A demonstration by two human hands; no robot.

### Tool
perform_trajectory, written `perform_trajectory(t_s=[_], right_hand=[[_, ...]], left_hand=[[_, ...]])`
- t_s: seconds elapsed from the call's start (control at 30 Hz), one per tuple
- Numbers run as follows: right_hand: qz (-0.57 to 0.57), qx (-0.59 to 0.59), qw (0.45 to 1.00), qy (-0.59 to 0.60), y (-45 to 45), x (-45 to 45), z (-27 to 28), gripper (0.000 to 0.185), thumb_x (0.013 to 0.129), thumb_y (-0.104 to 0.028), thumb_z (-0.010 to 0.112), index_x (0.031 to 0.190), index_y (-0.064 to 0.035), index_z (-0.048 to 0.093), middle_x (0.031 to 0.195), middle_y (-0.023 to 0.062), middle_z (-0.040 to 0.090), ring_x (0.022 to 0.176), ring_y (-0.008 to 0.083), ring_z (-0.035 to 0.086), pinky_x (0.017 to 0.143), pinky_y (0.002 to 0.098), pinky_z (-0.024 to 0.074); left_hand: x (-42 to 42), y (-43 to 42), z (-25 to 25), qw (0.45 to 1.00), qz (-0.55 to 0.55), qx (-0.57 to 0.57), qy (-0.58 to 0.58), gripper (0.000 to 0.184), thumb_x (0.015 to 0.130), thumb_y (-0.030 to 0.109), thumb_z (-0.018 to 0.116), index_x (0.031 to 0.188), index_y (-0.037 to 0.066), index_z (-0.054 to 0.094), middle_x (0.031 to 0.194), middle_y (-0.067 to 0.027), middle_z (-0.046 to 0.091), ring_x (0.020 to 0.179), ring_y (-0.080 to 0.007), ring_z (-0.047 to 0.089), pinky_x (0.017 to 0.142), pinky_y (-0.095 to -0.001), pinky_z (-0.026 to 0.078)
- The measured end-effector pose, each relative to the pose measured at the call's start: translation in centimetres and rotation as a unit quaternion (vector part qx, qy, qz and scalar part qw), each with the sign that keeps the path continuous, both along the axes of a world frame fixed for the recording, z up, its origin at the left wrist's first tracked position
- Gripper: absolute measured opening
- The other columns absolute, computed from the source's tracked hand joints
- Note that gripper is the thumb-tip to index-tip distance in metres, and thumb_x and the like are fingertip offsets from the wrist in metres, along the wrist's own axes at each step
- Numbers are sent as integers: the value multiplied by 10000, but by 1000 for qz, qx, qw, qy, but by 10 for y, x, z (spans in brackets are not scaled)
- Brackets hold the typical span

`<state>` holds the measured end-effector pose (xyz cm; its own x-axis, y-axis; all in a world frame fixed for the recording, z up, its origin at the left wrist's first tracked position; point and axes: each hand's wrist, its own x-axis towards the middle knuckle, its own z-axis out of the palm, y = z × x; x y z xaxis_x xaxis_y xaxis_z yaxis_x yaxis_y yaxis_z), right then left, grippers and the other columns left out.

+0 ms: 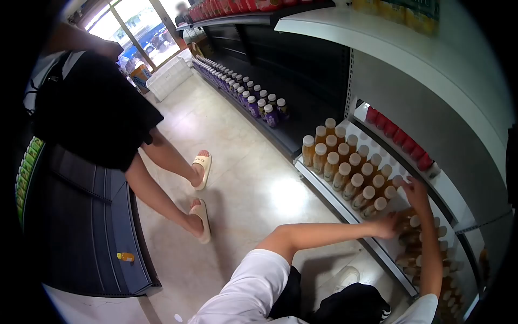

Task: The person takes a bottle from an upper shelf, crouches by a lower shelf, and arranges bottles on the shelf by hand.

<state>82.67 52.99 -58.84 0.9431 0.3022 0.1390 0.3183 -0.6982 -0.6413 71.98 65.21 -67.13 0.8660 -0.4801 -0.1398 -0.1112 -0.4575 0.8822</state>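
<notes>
From where I stand, the work is at the right of the frame, low down, where amber bottles [353, 184] with white caps stand upright in close rows on a white shelf [328, 189]. The right hand [415, 193] reaches over the back of them, its fingers bent beside a cap [398, 180]; I cannot tell whether they have closed on it. The left hand [385, 225] is lower and nearer the shelf's front edge, fingers curled towards the second group of bottles [413, 235] at the lower right; its grip is hidden from me too.

To handle these well, I'd take each bottle by its body, keep it level and slide it rather than swing it, since the neighbours sit so close that one nudge could topple several. The left forearm crosses low over the front edge, so I'd keep that elbow clear of the nearest caps. Lining up the front row first would give the rest something to follow (the purple bottles [270, 114] at upper centre make a tidy enough model). Small red packs [398, 136] sit behind, worth not brushing.
</notes>
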Motion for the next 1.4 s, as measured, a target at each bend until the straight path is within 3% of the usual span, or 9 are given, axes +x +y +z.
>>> perform_trajectory(t_s=[0.1, 0.2, 0.37, 0.53, 0.67, 0.9, 1.1, 1.17, 1.4], right_hand=[[-83, -150, 978, -122, -35, -27, 26, 460, 947, -343, 638, 1208, 36, 633, 973, 261, 699, 927, 393, 684, 847, 460, 526], [-65, -279, 957, -51, -76, -45, 21, 449, 958, -348, 617, 1222, 15, 621, 972, 276, 690, 936, 438, 663, 836, 503, 513], [-89, -158, 983, 44, -78, -56, 5, 474, 893, -363, 681, 1166, 17, 604, 935, 294, 679, 926, 470, 649, 799, 535, 508], [-64, -219, 973, -18, -84, -11, -43, 377, 836, -305, 743, 934, 53, 673, 872, 282, 673, 861, 457, 653, 756, 494, 522], [-63, -257, 963, 44, -43, -11, 0, 417, 783, -371, 767, 914, 13, 672, 849, 233, 690, 854, 415, 678, 748, 507, 541], [-26, -191, 981, -8, -6, -5, 5, 429, 802, -397, 718, 958, -1, 666, 928, 229, 693, 922, 406, 673, 818, 497, 546], [27, -160, 987, -14, -8, -2, -6, 421, 777, -382, 707, 986, -20, 665, 985, 230, 693, 970, 402, 664, 856, 490, 549], [14, -157, 987, 7, -5, -11, -5, 449, 777, -404, 690, 1003, -16, 672, 985, 223, 695, 963, 409, 664, 849, 505, 546], [-34, -241, 970, -25, 4, -18, 0, 607, 816, -577, 684, 896, 25, 679, 901, 259, 693, 886, 421, 687, 801, 509, 561]], left_hand=[[1, 0, -27, 1000, -10, 7, -5, 833, 906, 346, 597, 1549, 14, 185, 1522, -334, 284, 1284, -475, 490, 1023, -511, 469], [-3, 2, -44, 998, -20, 9, -62, 861, 857, 286, 633, 1546, 21, 190, 1501, -319, 316, 1228, -471, 533, 973, -527, 498], [8, 8, -54, 990, -39, 5, -135, 807, 828, 225, 631, 1513, 12, 262, 1501, -314, 317, 1159, -453, 574, 936, -517, 518], [-9, 25, -29, 989, 19, 3, -145, 582, 764, 176, 619, 1287, -65, 532, 1229, -328, 578, 1146, -460, 567, 985, -492, 481], [-11, 41, -12, 985, -14, 37, -167, 684, 860, 261, 636, 1416, -65, 408, 1422, -313, 442, 1295, -452, 465, 1097, -471, 397], [-12, 54, 26, 992, -26, 46, -112, 702, 898, 238, 614, 1473, -58, 342, 1482, -279, 386, 926, -344, 653, 940, -414, 490], [-9, 50, 25, 990, -60, 28, -122, 695, 908, 256, 604, 1475, -53, 346, 1487, -283, 384, 1124, -377, 604, 985, -426, 477], [-10, 50, 37, 994, -76, 46, -66, 661, 904, 254, 565, 1451, -56, 362, 1458, -294, 416, 1345, -442, 424, 1117, -472, 375], [8, 52, 32, 978, -127, 105, -129, 698, 905, 299, 576, 1482, -25, 355, 1514, -288, 372, 1407, -419, 377, 1156, -461, 338]])
